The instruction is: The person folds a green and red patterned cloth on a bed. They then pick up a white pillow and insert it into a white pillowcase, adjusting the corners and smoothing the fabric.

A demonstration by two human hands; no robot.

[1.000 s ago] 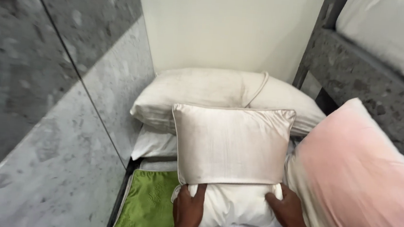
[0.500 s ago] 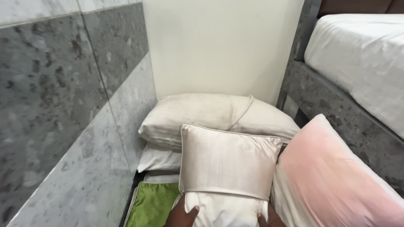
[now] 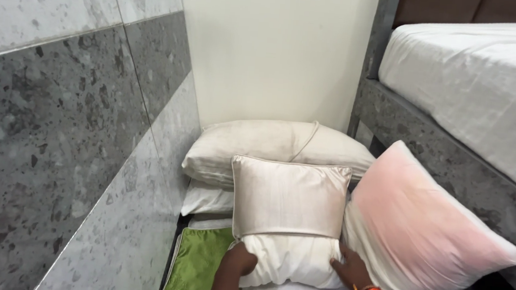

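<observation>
Pressing both palms, left hand point(image 3: 239, 260), right hand point(image 3: 351, 270), against white pillow point(image 3: 288, 259).

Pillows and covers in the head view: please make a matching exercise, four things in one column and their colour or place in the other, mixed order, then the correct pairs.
Things:
1. Shiny cushion cover
2. Leaning pillow
3. Flat cloth cover
4. Long pillow

Descriptions:
A. Green, lying low beside the tiled wall
B. Pink, propped against the bed frame
C. Cream satin, half pulled over a white pillow, both hands at its lower part
D. Off-white, on top of the stack at the back wall

Pairs: 1-C, 2-B, 3-A, 4-D
</observation>
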